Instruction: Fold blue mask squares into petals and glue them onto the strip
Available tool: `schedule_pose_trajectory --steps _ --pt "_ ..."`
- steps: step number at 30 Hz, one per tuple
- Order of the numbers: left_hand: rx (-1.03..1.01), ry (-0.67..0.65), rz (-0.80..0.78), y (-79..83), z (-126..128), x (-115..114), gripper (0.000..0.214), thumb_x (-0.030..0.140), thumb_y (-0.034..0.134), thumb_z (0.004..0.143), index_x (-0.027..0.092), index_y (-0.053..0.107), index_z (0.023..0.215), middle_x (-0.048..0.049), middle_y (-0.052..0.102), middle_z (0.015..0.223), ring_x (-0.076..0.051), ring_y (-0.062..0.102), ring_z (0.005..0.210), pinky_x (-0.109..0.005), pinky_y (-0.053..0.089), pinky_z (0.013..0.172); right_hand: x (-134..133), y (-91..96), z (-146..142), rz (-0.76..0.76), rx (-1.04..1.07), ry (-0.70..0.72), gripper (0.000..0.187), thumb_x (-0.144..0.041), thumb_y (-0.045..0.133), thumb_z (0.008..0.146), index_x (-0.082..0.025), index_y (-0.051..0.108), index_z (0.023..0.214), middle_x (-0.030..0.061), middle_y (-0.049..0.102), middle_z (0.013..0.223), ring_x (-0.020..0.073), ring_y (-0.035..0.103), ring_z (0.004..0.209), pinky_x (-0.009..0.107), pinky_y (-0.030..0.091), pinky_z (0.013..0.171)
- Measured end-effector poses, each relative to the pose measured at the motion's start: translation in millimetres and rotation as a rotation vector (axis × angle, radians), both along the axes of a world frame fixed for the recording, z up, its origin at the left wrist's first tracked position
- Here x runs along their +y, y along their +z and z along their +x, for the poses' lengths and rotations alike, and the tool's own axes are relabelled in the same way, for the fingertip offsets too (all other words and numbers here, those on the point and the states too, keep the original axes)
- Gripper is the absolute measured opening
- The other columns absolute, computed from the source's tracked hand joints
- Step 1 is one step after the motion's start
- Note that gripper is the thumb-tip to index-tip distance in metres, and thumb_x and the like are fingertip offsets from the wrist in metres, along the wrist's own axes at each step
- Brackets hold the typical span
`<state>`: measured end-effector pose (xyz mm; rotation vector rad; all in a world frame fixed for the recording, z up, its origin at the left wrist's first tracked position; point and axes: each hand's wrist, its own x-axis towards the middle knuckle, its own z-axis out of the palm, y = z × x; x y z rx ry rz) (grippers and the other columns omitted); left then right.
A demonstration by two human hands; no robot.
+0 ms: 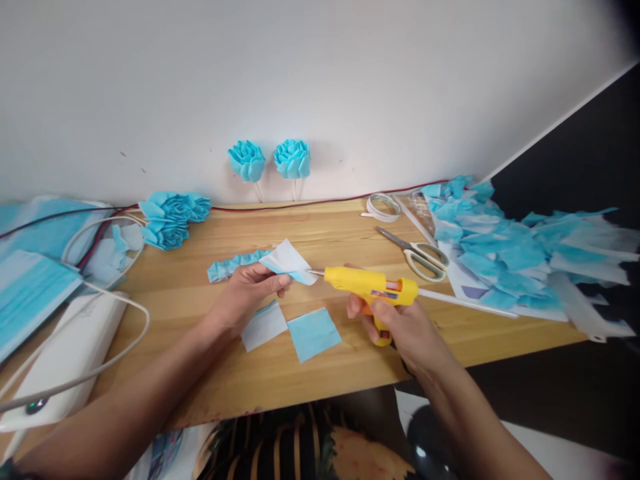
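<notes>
Between the thumb and fingers of my left hand point(257, 288) is a partly folded square of thin sheet point(286, 259), white with a blue part. My right hand point(395, 320) is wrapped around the handle of a yellow hot glue gun point(367, 283). The gun's metal nozzle meets the right corner of the folded square, and a white glue stick point(465, 303) sticks out of its back. A white square point(265, 327) and a blue square point(315, 333) lie flat on the table just below. Behind my left hand rests a gathered blue strip point(233, 265).
Two blue flowers on sticks point(293, 160) lean on the wall; more blue flowers point(173, 219) lie at left. Scissors point(423, 257) and a tape roll point(384, 207) sit behind the gun. A blue petal pile point(510, 250) covers the right; a white power strip point(70, 360) and cables are left.
</notes>
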<state>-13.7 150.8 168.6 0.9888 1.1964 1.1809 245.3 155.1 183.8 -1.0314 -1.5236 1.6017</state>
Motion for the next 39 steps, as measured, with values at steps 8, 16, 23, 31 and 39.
schedule_pose_trajectory --steps 8,16,23,31,39 --pt "-0.047 -0.032 0.006 -6.7 -1 0 0.032 0.047 0.087 0.065 0.018 0.074 0.062 -0.001 0.068 0.063 -0.013 0.058 0.065 -0.026 0.045 0.068 1 -0.4 -4 -0.03 0.046 0.063 0.048 -0.047 0.061 0.09 -0.021 0.059 0.13 -0.0011 0.06 0.078 0.0056 0.044 0.049 0.02 0.032 0.041" --pt "-0.07 -0.039 -0.009 -8.3 -3 -2 0.03 0.046 0.088 0.065 0.02 0.075 0.065 0.0008 0.068 0.064 -0.011 0.058 0.066 -0.025 0.045 0.068 2 -4.5 -7 -0.059 0.047 0.058 0.054 -0.045 0.063 0.089 -0.02 0.055 0.136 -0.0021 0.059 0.074 0.0056 0.043 0.048 0.02 0.033 0.042" --pt "-0.077 -0.029 -0.044 -3.9 -1 -2 0.036 0.05 0.089 0.061 0.017 0.074 0.061 -0.0016 0.069 0.063 -0.012 0.059 0.064 -0.026 0.046 0.067 0 -2.4 -8 -0.085 -0.053 -0.005 0.062 -0.044 0.065 0.086 -0.018 0.051 0.141 -0.0025 0.058 0.073 0.0071 0.042 0.049 0.021 0.036 0.042" --pt "-0.318 0.055 -0.071 -3.7 1 1 0.029 0.037 0.09 0.062 0.016 0.07 0.062 -0.0011 0.068 0.062 -0.011 0.059 0.059 -0.025 0.046 0.062 -4 18.1 14 0.729 -0.604 0.053 0.062 -0.037 0.066 0.087 -0.028 0.047 0.145 0.0065 0.072 0.108 0.0241 0.068 0.093 0.035 0.056 0.077" --pt "-0.382 0.034 0.003 -1.4 0 3 0.022 0.031 0.083 0.072 0.015 0.069 0.072 -0.0016 0.065 0.066 -0.011 0.057 0.061 -0.024 0.043 0.057 75 -17.4 82 1.002 -1.284 0.004 0.062 -0.018 0.039 0.092 -0.006 0.03 0.152 0.0245 0.062 0.13 0.0384 0.059 0.121 0.057 0.051 0.094"
